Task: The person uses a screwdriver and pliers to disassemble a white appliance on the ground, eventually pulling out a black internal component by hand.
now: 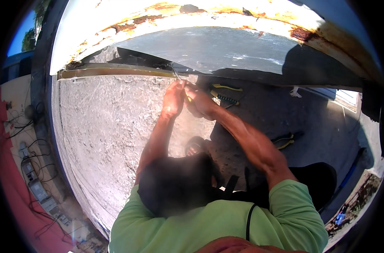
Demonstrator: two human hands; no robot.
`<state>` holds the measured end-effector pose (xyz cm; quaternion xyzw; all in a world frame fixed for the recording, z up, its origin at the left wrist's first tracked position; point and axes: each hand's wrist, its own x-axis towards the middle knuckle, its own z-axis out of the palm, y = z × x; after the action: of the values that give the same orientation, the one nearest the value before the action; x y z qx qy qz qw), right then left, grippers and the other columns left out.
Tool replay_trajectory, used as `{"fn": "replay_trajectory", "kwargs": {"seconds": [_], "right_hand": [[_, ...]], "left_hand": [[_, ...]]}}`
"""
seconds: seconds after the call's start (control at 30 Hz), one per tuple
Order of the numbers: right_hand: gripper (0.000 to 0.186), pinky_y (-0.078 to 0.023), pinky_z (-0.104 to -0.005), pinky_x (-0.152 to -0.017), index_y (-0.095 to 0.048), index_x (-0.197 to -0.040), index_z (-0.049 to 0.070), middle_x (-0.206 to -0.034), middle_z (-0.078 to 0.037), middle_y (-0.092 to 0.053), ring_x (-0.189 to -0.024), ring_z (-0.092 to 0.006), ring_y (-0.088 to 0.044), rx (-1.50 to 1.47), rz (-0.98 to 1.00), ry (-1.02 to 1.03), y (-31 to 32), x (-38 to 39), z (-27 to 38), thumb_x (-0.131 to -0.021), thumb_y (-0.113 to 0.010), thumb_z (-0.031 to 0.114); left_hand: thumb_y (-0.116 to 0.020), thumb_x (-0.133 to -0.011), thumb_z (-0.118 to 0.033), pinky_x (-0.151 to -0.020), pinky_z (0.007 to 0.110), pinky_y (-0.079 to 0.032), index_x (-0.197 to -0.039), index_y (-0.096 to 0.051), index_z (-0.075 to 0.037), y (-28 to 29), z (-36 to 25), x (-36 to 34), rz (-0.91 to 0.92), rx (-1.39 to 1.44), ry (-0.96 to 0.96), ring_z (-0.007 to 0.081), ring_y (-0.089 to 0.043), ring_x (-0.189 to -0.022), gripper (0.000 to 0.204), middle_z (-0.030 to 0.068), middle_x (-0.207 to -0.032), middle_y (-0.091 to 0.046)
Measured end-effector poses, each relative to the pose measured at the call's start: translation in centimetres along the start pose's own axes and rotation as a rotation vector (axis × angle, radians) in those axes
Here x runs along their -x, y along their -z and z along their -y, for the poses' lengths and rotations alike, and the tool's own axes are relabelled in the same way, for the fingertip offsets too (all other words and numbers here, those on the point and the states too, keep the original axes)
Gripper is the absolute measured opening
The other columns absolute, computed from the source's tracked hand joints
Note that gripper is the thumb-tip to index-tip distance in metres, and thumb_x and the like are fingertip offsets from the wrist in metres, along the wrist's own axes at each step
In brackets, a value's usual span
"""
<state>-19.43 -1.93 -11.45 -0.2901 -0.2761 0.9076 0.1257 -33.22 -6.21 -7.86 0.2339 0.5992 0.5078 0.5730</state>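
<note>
Both hands meet under the rusted lower edge of a white metal panel (pixel 238 19). My right hand (pixel 199 102) is closed around a thin metal-shafted tool (pixel 176 71); a bit of yellow, perhaps its handle, shows between the hands. The fingers of my left hand (pixel 174 100) pinch close to the base of that shaft. Its tip points up toward the dark gap beneath the panel, by the end of a brownish metal strip (pixel 116 73). Whether the tip touches anything I cannot tell.
Right of my hands lie a yellow-handled tool (pixel 227 87) and a green-and-black handled tool (pixel 225 99) on the shaded ground. Farther right are pliers with yellow-and-black handles (pixel 287 142). Grey boxes with tangled cables (pixel 40 192) line the left side.
</note>
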Motion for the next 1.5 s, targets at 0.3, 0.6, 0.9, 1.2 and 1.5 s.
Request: {"fn": "replay_trajectory", "kwargs": {"seconds": [0.3, 0.6, 0.9, 1.2, 1.5], "right_hand": [[0.057, -0.022, -0.0266, -0.038, -0.051, -0.082, 0.007, -0.052, 0.004, -0.034, -0.039, -0.0082, -0.029, -0.133, 0.088, -0.057, 0.8, -1.2, -1.2, -0.106, -0.038, 0.056], [0.056, -0.022, -0.0248, -0.041, -0.046, -0.085, 0.012, -0.055, 0.005, -0.032, -0.042, -0.0075, -0.026, -0.193, 0.128, -0.019, -1.7, -1.4, -0.3, -0.105, -0.035, 0.062], [0.053, -0.033, -0.0262, -0.044, -0.045, -0.133, 0.018, -0.068, -0.006, -0.054, -0.048, -0.0116, -0.048, 0.063, 0.038, 0.059, -1.1, -0.8, -0.5, -0.105, -0.034, 0.061], [0.056, -0.051, -0.0471, -0.089, -0.061, -0.128, 0.004, -0.11, -0.014, -0.063, -0.112, -0.0315, -0.062, 1.436, -0.366, 0.318, 5.8, 4.5, 2.4, -0.087, -0.072, 0.04], [0.055, -0.047, -0.0509, -0.096, -0.064, -0.122, 0.002, -0.124, -0.02, -0.059, -0.121, -0.0361, -0.055, 1.835, -0.533, 0.247, 9.0, 7.1, 2.2, -0.075, -0.079, 0.027]], "left_hand": [[-0.055, -0.104, -0.02, -0.057, 0.026, -0.051, -0.107, -0.061, -0.004, 0.0, 0.8, -0.5, 0.061, 0.219, -0.04, 0.0195, -0.067, -0.076, 0.018, 0.0172, -0.102, -0.071], [-0.052, -0.106, -0.03, -0.074, 0.035, -0.057, -0.105, -0.059, -0.003, 0.3, -0.7, -0.7, 0.0, 0.073, 0.005, 0.0237, -0.067, -0.084, 0.027, 0.018, -0.101, -0.069], [-0.055, -0.105, -0.031, -0.077, 0.027, -0.049, -0.111, -0.06, -0.002, 1.1, -0.1, -0.5, 0.053, 0.012, 0.064, 0.0128, -0.06, -0.087, 0.03, 0.0065, -0.095, -0.065], [-0.056, -0.101, -0.04, -0.091, 0.035, -0.046, -0.101, -0.065, -0.001, 5.0, 2.3, 5.8, 0.113, -0.34, 0.048, 0.0202, -0.063, -0.094, 0.04, 0.0116, -0.098, -0.069], [-0.065, -0.094, -0.029, -0.094, 0.035, -0.052, -0.12, -0.066, -0.002, 6.2, 4.7, 8.1, -0.324, -0.947, -0.025, 0.0257, -0.069, -0.109, 0.037, 0.017, -0.113, -0.073]]}}
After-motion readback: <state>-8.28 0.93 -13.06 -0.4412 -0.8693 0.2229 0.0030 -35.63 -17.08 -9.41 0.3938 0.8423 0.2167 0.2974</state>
